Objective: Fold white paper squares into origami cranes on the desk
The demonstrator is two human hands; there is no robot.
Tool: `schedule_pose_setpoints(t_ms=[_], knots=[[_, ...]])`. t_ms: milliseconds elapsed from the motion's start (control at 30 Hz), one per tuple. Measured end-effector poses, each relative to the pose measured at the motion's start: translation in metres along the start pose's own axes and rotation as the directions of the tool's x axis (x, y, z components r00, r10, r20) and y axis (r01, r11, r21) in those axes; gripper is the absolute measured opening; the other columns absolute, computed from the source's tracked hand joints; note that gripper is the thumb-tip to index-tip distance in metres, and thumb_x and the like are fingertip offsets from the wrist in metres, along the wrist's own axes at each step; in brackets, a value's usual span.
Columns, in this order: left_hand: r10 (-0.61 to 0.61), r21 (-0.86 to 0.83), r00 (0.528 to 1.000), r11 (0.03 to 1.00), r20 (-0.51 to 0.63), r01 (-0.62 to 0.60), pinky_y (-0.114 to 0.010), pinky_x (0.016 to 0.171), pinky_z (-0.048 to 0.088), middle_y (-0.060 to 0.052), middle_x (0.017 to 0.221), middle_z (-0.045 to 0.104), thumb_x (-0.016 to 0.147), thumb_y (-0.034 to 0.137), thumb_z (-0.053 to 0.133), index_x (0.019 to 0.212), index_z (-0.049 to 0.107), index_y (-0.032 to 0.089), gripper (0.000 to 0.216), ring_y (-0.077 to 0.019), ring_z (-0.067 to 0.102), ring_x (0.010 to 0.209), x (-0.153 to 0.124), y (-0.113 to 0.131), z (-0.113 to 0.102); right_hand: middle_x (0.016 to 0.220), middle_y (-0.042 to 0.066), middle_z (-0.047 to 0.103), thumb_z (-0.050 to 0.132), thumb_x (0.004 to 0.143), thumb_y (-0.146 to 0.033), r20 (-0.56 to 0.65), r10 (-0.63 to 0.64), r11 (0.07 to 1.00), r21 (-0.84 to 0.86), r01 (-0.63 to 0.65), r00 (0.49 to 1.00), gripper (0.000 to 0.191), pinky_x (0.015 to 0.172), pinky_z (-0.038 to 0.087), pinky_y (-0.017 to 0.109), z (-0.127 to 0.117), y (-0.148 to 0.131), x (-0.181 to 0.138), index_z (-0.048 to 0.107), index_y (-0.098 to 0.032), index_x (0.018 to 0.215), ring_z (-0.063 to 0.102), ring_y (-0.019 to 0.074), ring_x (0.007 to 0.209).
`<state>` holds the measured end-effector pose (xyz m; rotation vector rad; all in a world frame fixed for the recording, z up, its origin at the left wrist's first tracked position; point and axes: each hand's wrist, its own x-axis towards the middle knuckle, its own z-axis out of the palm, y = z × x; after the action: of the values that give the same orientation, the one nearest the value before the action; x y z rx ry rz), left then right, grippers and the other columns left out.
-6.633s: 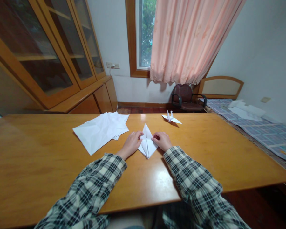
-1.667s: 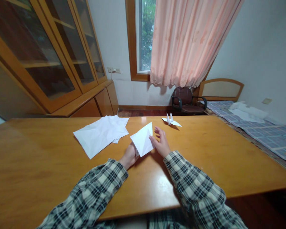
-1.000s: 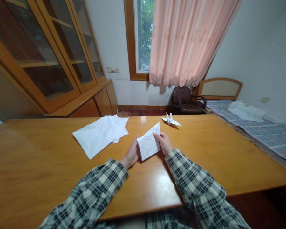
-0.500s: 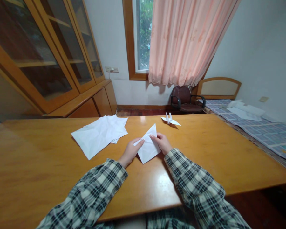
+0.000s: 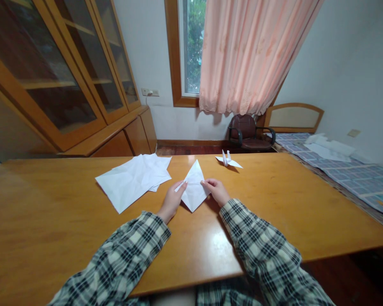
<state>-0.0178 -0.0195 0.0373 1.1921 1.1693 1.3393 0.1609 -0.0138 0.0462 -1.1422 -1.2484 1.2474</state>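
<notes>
A folded sheet of white paper (image 5: 194, 193) is held between my two hands, just above the wooden table (image 5: 191, 250). It has a diamond-like outline, one corner pointing away from me and one toward me, with crease lines across it. My left hand (image 5: 172, 199) pinches its left corner, thumb on top. At the right corner my right hand (image 5: 217, 191) grips it between thumb and fingers. The undersides of the fingers are hidden by the paper. Farther back on the right stands a folded paper crane (image 5: 228, 160), apart from both hands.
Several creased white sheets (image 5: 132, 180) lie overlapping on the table to the left. Beyond the table's far edge are a brown armchair (image 5: 247, 131), a glass-door cabinet (image 5: 83, 127) and a pink curtain (image 5: 252, 55). A bed (image 5: 347, 165) runs along the right.
The folded paper has turned counterclockwise, so its far corner now points straight away from me. My left hand has shifted slightly left. The crane and loose sheets have not moved.
</notes>
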Motion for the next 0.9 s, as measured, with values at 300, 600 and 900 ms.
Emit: schedule_pose_setpoints(t_ms=[300, 600, 900], knots=[[0.021, 0.037, 0.974, 0.999, 0.225, -0.030, -0.032, 0.080, 0.048, -0.009, 0.097, 0.071, 0.074, 0.047, 0.063, 0.102, 0.067, 0.013, 0.044, -0.0253, 0.063, 0.092, 0.002, 0.008, -0.007, 0.056, -0.001, 0.059, 0.070, 0.061, -0.055, -0.048, -0.024, 0.999, -0.024, 0.023, 0.999, 0.040, 0.049, 0.034, 0.024, -0.002, 0.000, 0.001, 0.062, -0.016, 0.064, 0.049, 0.0118, 0.052], [0.140, 0.308, 0.961, 0.928, 0.240, -0.212, -0.028, 0.069, 0.046, -0.005, 0.083, 0.072, 0.079, 0.043, 0.056, 0.088, 0.073, 0.017, 0.033, -0.0226, 0.062, 0.077, 0.011, 0.009, -0.018, 0.064, 0.002, 0.064, 0.067, 0.067, -0.051, -0.080, -0.077, 0.989, -0.132, 0.065, 0.994, 0.037, 0.056, 0.038, 0.025, -0.008, 0.007, 0.006, 0.068, -0.014, 0.072, 0.052, 0.0139, 0.060], [0.040, 0.289, 0.972, 0.951, 0.230, -0.107, -0.024, 0.045, 0.039, -0.001, 0.058, 0.062, 0.078, 0.046, 0.055, 0.091, 0.070, 0.015, 0.036, -0.0150, 0.053, 0.046, 0.011, 0.002, -0.018, 0.071, 0.005, 0.069, 0.068, 0.065, -0.051, -0.100, -0.085, 0.990, -0.122, 0.072, 0.991, 0.038, 0.063, 0.042, 0.029, -0.007, 0.007, 0.006, 0.071, -0.014, 0.075, 0.057, 0.0173, 0.066]])
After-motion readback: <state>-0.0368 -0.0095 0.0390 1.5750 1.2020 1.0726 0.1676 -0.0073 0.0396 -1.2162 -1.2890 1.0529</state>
